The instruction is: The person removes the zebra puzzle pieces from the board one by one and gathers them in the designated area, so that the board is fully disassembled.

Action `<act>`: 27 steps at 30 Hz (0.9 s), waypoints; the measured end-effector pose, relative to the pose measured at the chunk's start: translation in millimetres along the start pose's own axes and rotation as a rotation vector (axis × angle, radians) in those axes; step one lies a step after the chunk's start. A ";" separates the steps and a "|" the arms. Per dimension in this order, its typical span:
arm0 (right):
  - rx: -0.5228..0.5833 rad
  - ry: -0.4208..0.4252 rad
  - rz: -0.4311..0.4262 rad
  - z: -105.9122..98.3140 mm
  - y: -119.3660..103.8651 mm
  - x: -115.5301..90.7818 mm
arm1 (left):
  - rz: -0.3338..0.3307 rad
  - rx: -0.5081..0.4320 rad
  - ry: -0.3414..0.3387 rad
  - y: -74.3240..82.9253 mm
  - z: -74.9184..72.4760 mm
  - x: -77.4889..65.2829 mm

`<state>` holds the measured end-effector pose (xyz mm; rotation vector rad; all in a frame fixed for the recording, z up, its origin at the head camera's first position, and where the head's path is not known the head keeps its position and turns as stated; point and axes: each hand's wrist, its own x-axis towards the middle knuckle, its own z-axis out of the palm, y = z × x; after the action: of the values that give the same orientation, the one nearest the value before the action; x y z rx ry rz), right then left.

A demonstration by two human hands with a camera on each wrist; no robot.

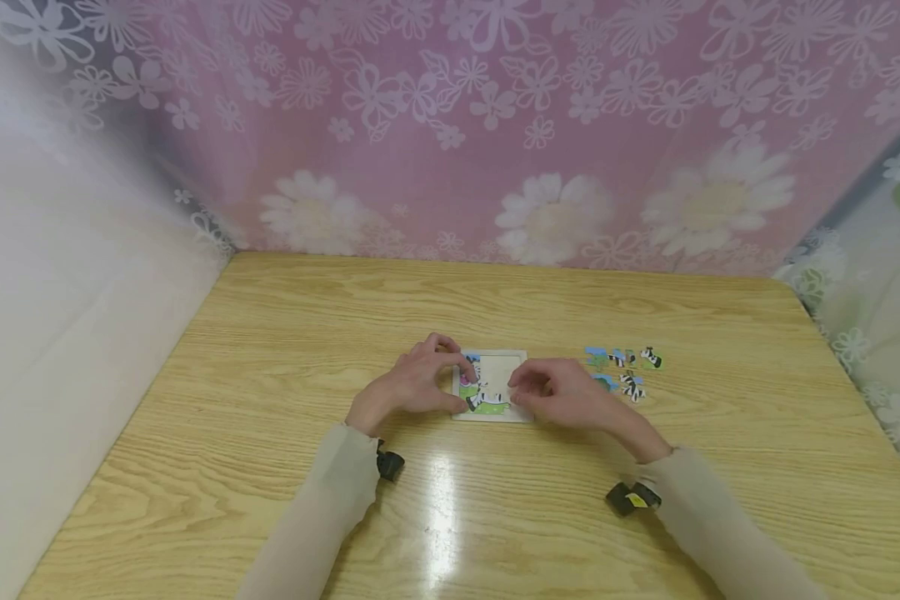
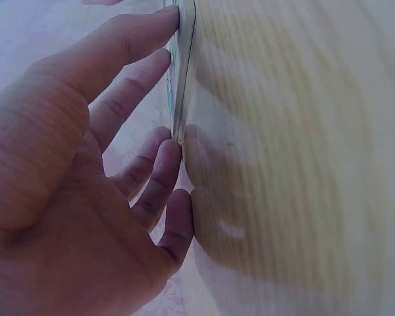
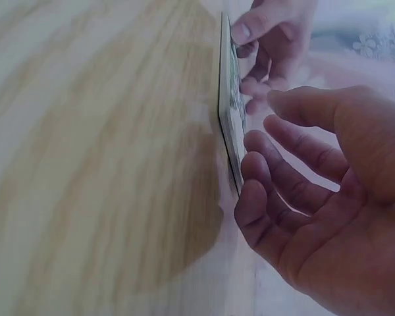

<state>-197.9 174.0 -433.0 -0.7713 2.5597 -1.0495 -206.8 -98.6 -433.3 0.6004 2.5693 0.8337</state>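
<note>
A small white-rimmed jigsaw puzzle board (image 1: 492, 418) lies on the table, with zebra and grass pieces (image 1: 487, 405) set along its left and near sides and a bare patch at upper right. Over its left side is my left hand (image 1: 423, 377). Its thumb and index finger touch the board, while the other fingertips rest by the board's edge in the left wrist view. My right hand (image 1: 566, 392) stands at the board's right edge, fingers loosely bent. In the right wrist view its thumb (image 3: 303, 105) is apart from the fingers, and no piece shows between them.
Several loose puzzle pieces (image 1: 633, 387) with zebra, sky and tree pictures lie on the wooden table (image 1: 330, 308) right of the board. A pink flowered curtain (image 1: 435, 167) hangs along the far edge. Each wrist wears a black camera.
</note>
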 end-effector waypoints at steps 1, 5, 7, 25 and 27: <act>0.003 -0.005 -0.005 1.4 -0.9 1.4 | 0.000 -0.001 -0.001 0.2 -0.1 0.1; -0.015 -0.027 -0.017 6.2 -3.3 5.8 | -0.001 -0.004 -0.003 1.1 -0.4 -0.1; -0.033 -0.032 -0.015 8.2 -4.9 7.4 | -0.002 -0.003 -0.004 1.6 -0.5 -0.2; -0.101 0.005 0.032 18.7 -12.8 12.4 | -0.018 -0.022 0.011 4.5 -1.3 -0.1; -0.102 0.003 0.045 19.3 -13.2 12.8 | -0.022 -0.024 0.012 5.4 -1.1 0.2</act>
<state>-195.2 147.9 -437.8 -0.7339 2.6372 -0.9135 -205.9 -95.1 -429.1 0.5606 2.5682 0.8617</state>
